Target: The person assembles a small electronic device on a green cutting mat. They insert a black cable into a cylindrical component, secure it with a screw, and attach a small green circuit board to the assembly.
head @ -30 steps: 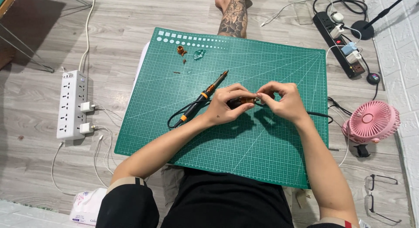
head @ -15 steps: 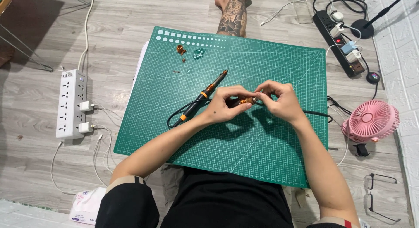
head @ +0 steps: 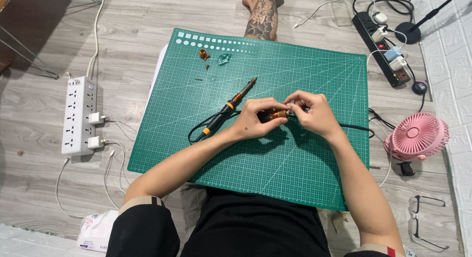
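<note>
Over the middle of a green cutting mat (head: 305, 168), my left hand (head: 255, 120) grips a black tool with a ribbed orange collar (head: 276, 115). My right hand (head: 310, 111) pinches that tool's front end with its fingertips; what sits under the fingers is hidden. A black cable (head: 355, 127) trails from the hands off to the right. Just left of my left hand lies a second black and orange soldering iron (head: 230, 108), tip pointing up and right, its cord looping below it.
Small orange and clear parts (head: 203, 54) lie near the mat's far edge. A white power strip (head: 79, 114) with plugs lies left, a black one (head: 383, 45) at far right. A pink fan (head: 418, 137) and glasses (head: 424, 221) sit right. A tattooed leg (head: 263, 16) lies beyond the mat.
Both hands stay together on the tool with only slight finger shifts. The iron on the mat has not moved.
</note>
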